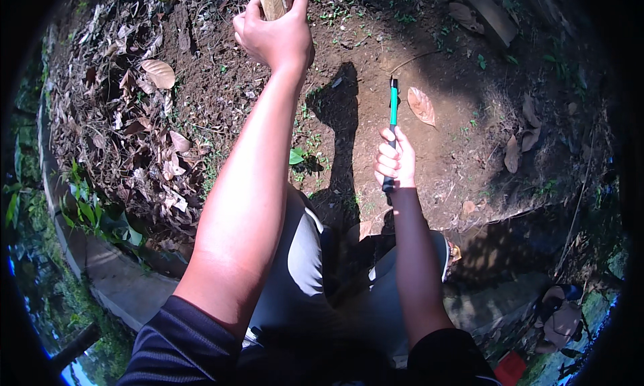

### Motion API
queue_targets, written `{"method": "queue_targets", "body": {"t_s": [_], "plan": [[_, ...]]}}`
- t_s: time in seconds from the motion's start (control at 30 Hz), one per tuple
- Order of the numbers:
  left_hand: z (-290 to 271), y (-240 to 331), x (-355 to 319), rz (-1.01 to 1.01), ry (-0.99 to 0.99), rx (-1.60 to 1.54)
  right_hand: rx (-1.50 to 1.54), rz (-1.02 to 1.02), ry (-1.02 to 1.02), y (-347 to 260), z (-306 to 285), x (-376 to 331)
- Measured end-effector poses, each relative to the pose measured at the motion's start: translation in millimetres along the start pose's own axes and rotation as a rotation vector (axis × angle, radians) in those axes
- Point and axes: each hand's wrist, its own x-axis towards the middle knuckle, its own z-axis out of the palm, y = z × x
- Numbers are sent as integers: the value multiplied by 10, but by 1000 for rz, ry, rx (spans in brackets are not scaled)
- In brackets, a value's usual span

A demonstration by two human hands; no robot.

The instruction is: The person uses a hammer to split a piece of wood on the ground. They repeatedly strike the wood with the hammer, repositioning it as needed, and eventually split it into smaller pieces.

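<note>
My left hand (275, 37) is raised at the top of the view, its fingers closed round a piece of wood (274, 0). The wood's upper end runs out of the picture. Lower and to the right, my right hand (394, 159) grips the black handle of what looks like a hammer (394, 105). Its green shaft points away from me, and a small dark head tops it, seen too edge-on to make out well. A large dry brown leaf (421, 106) lies on the soil just right of the tool.
Dry leaves (158, 73) cover the ground at left. A wooden plank (488, 14) lies at the far right. A curved concrete edge (127, 289) runs along the near left, beside green plants (100, 208). A red object (510, 368) is at the lower right.
</note>
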Motion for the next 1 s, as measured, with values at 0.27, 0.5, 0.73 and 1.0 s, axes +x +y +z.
{"method": "queue_targets", "body": {"t_s": [0.27,0.5,0.73,1.0], "plan": [[0,-36,17,49,25,-8,-185,-28,81,-166,84,-50],[49,-36,7,43,22,-29,-2236,-637,1558,-315,-168,-34],[29,-39,16,8,-36,-24,-2338,-327,1688,-383,200,168],[46,-41,3,60,-40,-34,-2176,-667,1425,-16,356,250]]}}
